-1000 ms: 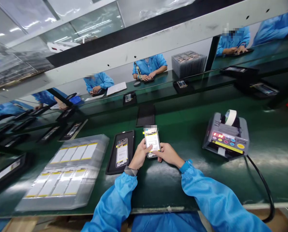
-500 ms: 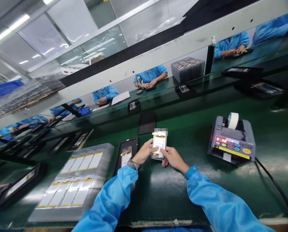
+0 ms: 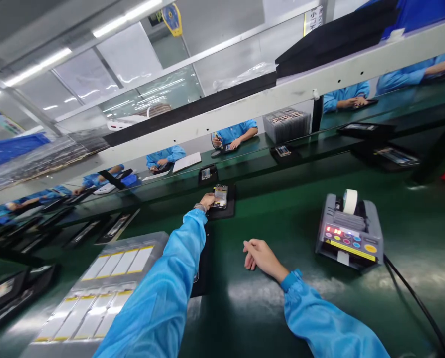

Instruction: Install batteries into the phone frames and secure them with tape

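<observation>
Left hand (image 3: 208, 200): fingers clamped on edge of phone frame (image 3: 221, 195), which sits over black tray (image 3: 224, 213). Right hand (image 3: 260, 256): fingers loosely curled, slightly apart, at desk (image 3: 252, 313), left of tape dispenser (image 3: 351, 236).

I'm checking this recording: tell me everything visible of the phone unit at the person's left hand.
The phone unit is a slim rectangle with rounded corners, its insides exposed: a pale, slightly glossy panel in the middle, darker parts toward the far end, and a thin rim. It lies roughly flat over the black tray, its length pointing away from the person. The left hand holds its left side. Whether it touches the tray is unclear.
</observation>
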`<state>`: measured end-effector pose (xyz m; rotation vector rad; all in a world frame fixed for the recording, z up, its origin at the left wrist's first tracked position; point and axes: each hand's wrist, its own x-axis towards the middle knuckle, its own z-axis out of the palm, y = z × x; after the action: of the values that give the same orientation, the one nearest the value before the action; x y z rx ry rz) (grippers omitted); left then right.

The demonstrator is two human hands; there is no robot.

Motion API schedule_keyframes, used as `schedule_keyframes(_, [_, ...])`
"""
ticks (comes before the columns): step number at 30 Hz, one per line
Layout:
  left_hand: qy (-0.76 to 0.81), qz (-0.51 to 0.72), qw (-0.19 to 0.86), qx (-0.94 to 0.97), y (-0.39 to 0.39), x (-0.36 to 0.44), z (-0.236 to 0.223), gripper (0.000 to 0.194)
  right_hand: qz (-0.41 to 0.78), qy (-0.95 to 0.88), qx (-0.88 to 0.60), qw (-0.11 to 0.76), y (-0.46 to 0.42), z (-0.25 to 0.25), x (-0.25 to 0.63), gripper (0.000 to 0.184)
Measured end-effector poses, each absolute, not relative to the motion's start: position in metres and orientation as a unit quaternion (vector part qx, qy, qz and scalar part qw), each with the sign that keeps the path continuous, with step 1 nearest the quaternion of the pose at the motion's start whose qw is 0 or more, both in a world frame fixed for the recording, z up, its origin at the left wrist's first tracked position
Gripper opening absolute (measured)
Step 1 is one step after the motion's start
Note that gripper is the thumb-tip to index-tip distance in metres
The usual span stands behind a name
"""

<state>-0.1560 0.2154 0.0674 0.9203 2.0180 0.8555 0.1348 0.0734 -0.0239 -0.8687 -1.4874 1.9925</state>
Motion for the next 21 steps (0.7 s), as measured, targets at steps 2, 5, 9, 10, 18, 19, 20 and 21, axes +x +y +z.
schedule_keyframes(2, [0.806, 0.297, 0.356, 0.368, 0.222, -0.162, 0.062, 0.038, 0.731, -0.547, -0.32, 0.252, 0.074, -0.023, 0.134, 0.07])
schedule_keyframes(5, [0.829, 0.236, 0.328, 0.387, 0.227, -0.172, 0.056, 0.039, 0.729, -0.549, -0.32, 0.254, 0.074, -0.022, 0.134, 0.069])
schedule_keyframes(9, [0.846, 0.166, 0.278, 0.423, 0.226, -0.185, 0.057, 0.037, 0.721, -0.559, -0.323, 0.252, 0.073, -0.023, 0.135, 0.066])
schedule_keyframes(10, [0.848, 0.155, 0.263, 0.433, 0.226, -0.188, 0.058, 0.036, 0.718, -0.562, -0.323, 0.253, 0.073, -0.024, 0.135, 0.065])
schedule_keyframes(18, [0.836, 0.12, 0.159, 0.511, 0.202, -0.21, 0.08, 0.043, 0.709, -0.573, -0.313, 0.267, 0.074, -0.026, 0.137, 0.059])
schedule_keyframes(19, [0.835, 0.111, 0.152, 0.517, 0.194, -0.212, 0.084, 0.043, 0.708, -0.575, -0.31, 0.268, 0.073, -0.025, 0.137, 0.059])
schedule_keyframes(20, [0.834, 0.1, 0.146, 0.523, 0.184, -0.214, 0.089, 0.044, 0.707, -0.578, -0.308, 0.269, 0.073, -0.025, 0.136, 0.057])
schedule_keyframes(21, [0.833, 0.088, 0.14, 0.527, 0.173, -0.217, 0.095, 0.044, 0.706, -0.579, -0.307, 0.269, 0.073, -0.024, 0.136, 0.056])
